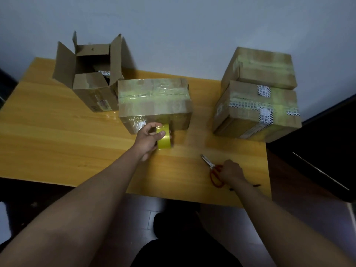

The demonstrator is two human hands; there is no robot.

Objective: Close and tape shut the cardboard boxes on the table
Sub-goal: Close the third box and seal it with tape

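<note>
Cardboard, brown and well creased, makes up every box here. The middle box [154,101] lies closed in the centre of the wooden table [57,122], clear tape already shining along its top seam and down its near face. Against that near face the left hand [149,140] grips a yellowish tape roll [164,137], fingers curled round its rim. The right hand [230,173] rests on the red-handled scissors [214,172] near the front edge, fingers bent over the handles; whether it has really taken hold of them I cannot tell.

Behind and to the left, touching the middle box, stands the open box [90,78], all its flaps up and something pale inside. It looks like the one left to do. I would guess it is light and its walls give easily, so the flaps want folding flat with the palms, holding at the corners where the board is stiffest. The old glossy tape on its side would be slippery to grip.

On the right, well apart, two taped boxes [258,93] sit stacked, the lower one close to the table's right edge. The open box is near the back left corner by the wall [173,26], so little room there; bare tabletop at the front left gives the best space for drawing it forward.
</note>
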